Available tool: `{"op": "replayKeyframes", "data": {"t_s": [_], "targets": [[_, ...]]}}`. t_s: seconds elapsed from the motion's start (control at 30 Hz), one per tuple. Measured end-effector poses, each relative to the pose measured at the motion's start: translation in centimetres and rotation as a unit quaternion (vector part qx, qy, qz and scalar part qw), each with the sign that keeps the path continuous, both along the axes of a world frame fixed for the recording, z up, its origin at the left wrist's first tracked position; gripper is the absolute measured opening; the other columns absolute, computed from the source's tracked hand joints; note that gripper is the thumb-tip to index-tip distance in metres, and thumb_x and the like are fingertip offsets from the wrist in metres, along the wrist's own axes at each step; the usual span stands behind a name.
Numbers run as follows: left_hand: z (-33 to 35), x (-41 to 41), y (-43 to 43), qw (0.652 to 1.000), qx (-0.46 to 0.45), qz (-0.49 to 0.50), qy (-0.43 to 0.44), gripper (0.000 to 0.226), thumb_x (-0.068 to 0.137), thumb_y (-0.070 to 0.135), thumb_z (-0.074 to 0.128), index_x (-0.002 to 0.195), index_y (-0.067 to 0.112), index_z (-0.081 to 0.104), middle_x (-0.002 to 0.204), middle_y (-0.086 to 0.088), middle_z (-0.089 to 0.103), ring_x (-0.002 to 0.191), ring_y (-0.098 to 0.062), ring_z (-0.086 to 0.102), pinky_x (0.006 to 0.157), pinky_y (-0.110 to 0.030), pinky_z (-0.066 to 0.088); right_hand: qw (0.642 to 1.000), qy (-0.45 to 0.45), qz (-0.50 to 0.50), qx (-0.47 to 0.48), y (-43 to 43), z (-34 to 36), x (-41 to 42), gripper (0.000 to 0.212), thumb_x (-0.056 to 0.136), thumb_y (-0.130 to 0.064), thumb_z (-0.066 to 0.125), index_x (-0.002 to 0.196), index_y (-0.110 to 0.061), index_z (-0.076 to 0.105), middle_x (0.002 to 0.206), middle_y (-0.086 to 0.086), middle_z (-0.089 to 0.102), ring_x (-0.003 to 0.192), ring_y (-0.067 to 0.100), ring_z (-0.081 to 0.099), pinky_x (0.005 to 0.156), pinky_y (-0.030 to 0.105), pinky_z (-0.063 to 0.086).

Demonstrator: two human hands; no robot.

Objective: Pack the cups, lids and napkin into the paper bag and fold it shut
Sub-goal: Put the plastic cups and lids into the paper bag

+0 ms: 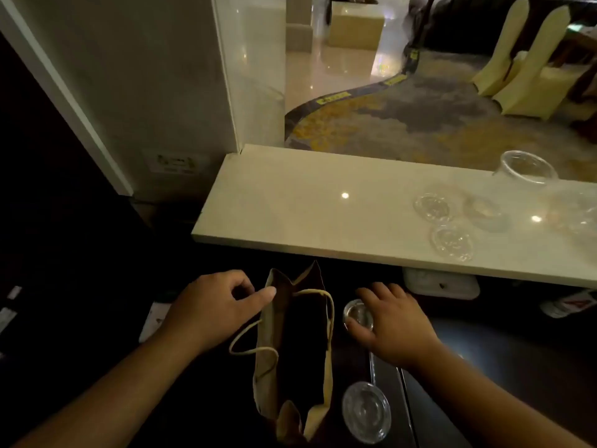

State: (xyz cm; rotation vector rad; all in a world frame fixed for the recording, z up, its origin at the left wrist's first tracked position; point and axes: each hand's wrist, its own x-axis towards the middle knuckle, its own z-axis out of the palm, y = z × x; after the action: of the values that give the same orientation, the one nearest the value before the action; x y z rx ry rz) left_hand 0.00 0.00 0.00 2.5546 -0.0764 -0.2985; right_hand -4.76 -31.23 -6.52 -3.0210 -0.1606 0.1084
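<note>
**Ana:** Brown paper, standing upright with its mouth open: that's the paper bag [292, 344] on the dark lower worktop [484, 357]. Why is the left hand [213, 308] on it?

**Ben:** To keep the mouth wide, I'd say. Its fingers [263, 294] are pressed against the bag's left rim, thumb and forefinger close together as if pinching the paper edge, though the contact itself is dim. One cord handle [250, 347] flops outward on that side, the other [324, 305] lies along the right rim.

**Ana:** And the right hand [392, 321]?

**Ben:** It's curled over a clear cup [357, 315] just beside the bag's right wall, fingers spread around the rim and thumb at the near side. It looks like a grasp being taken, ready to lift the cup across into the opening. Whether it's fully gripped, I cannot tell.

**Ana:** Count them for me.

**Ben:** One bag, apparently with nothing in it, though the inside is dark. Two clear cups on the dark worktop: the one under the hand and another cup [366, 412] nearer the camera. Up on the pale stone ledge [290, 202], well apart from the bag, three small clear lids [433, 208] in a cluster, and one larger clear cup [525, 168] behind them; further clear pieces at the far right are too blurred to count.

**Ana:** The napkin?

**Ben:** A white object [441, 284] sits under the ledge; I can't say it's the napkin.
</note>
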Motion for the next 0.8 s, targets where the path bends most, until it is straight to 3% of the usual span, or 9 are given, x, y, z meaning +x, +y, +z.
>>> {"op": "replayKeyframes", "data": {"t_s": [0.1, 0.27, 0.4, 0.57, 0.63, 0.8], "targets": [[-1.1, 0.1, -0.4, 1.0, -0.012, 0.003, 0.019, 0.049, 0.08, 0.074, 0.063, 0.072, 0.026, 0.064, 0.071, 0.005, 0.068, 0.069, -0.008, 0.064, 0.058, -0.029, 0.049, 0.997, 0.071, -0.022, -0.02, 0.0, -1.7, 0.6, 0.082, 0.081, -0.08, 0.037, 0.147, -0.032, 0.041, 0.14, -0.003, 0.05, 0.124, 0.027, 0.048, 0.097, 0.043, 0.045], [-3.8, 0.5, -0.2, 0.996, -0.075, -0.012, 0.037, 0.047, 0.08, 0.07, 0.064, 0.069, 0.025, 0.06, 0.061, 0.002, 0.062, 0.061, -0.014, 0.064, 0.056, -0.033, 0.049, 0.986, 0.159, -0.04, -0.019, 0.2, -4.0, 1.1, 0.096, 0.074, -0.075, 0.053, 0.156, -0.035, 0.02, 0.151, 0.001, 0.037, 0.13, 0.03, 0.045, 0.099, 0.045, 0.046], [-5.2, 0.8, -0.1, 0.993, -0.109, -0.022, 0.045, 0.043, 0.08, 0.07, 0.059, 0.073, 0.028, 0.058, 0.061, 0.003, 0.057, 0.062, -0.016, 0.061, 0.058, -0.035, 0.047, 0.982, 0.181, -0.048, -0.016, 0.3, -4.8, 1.5, 0.095, 0.074, -0.063, 0.065, 0.154, -0.033, 0.022, 0.146, 0.004, 0.039, 0.123, 0.033, 0.05, 0.093, 0.045, 0.052], [-5.4, 0.8, -0.6, 0.987, -0.153, -0.022, 0.038, 0.03, 0.092, 0.044, 0.067, 0.077, 0.02, 0.057, 0.075, 0.002, 0.055, 0.069, -0.017, 0.056, 0.061, -0.034, 0.043, 0.979, 0.198, -0.051, -0.02, 0.4, -4.7, 2.0, 0.089, 0.076, -0.048, 0.072, 0.151, -0.029, 0.028, 0.14, 0.007, 0.041, 0.118, 0.034, 0.053, 0.089, 0.045, 0.055], [-5.4, 0.8, -0.7, 0.982, -0.18, -0.017, 0.05, 0.025, 0.093, 0.038, 0.069, 0.083, 0.017, 0.06, 0.08, -0.002, 0.06, 0.073, -0.02, 0.059, 0.063, -0.034, 0.044, 0.977, 0.205, -0.047, -0.032, 0.4, -4.2, 2.0, 0.089, 0.075, -0.048, 0.073, 0.15, -0.03, 0.028, 0.139, 0.007, 0.042, 0.116, 0.034, 0.054, 0.086, 0.044, 0.056], [-5.6, 0.9, -0.8, 0.97, -0.227, -0.002, 0.09, 0.029, 0.092, 0.036, 0.073, 0.077, 0.018, 0.056, 0.067, 0.003, 0.054, 0.06, -0.005, 0.05, 0.061, -0.031, 0.041, 0.979, 0.195, -0.023, -0.059, 0.4, 1.0, 1.5, 0.093, 0.07, -0.06, 0.072, 0.148, -0.037, 0.027, 0.132, 0.002, 0.046, 0.108, 0.029, 0.06, 0.077, 0.038, 0.057]]}}
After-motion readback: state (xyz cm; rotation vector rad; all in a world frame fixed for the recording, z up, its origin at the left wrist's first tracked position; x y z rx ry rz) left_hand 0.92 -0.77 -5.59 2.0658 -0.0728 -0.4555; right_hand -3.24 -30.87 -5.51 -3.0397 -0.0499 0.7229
